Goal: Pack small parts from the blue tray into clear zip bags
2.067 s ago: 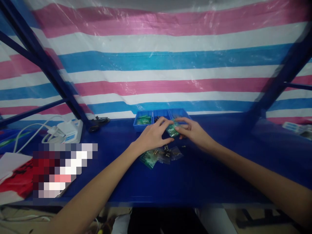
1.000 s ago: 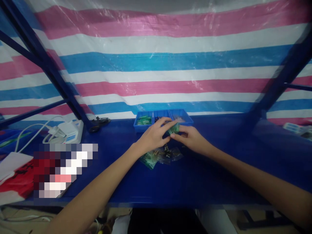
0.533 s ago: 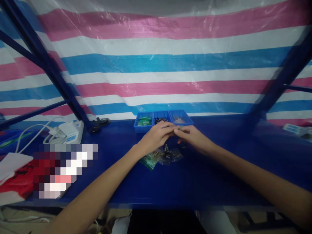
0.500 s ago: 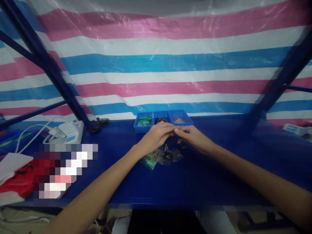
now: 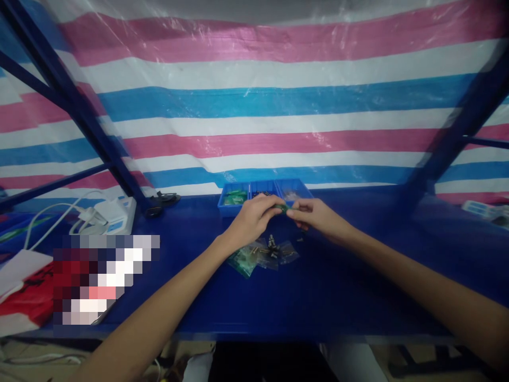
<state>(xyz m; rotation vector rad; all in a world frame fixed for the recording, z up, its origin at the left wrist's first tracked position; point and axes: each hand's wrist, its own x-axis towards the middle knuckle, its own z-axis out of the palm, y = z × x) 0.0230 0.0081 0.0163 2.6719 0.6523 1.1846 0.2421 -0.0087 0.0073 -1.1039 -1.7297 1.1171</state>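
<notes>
My left hand (image 5: 254, 218) and my right hand (image 5: 314, 214) meet above the blue table (image 5: 358, 286), fingers pinched together on a small green part (image 5: 282, 208) held between them. Just behind the hands stands a blue tray (image 5: 228, 209) with three compartments: green pieces on the left, dark bits in the middle, pale bits on the right. Under my left wrist lie several small clear bags (image 5: 262, 254) of green and dark parts on the table.
A white power strip (image 5: 113, 214) with white cables sits at the left, beside a black clip (image 5: 161, 201). A red and white sheet (image 5: 24, 292) lies at the near left edge. Blue frame posts (image 5: 79, 114) rise on both sides before a striped tarp (image 5: 278, 101).
The clear green bag that both hands held has been pressed down small between the fingers; the hands drew closer together and rose slightly toward the tray.
</notes>
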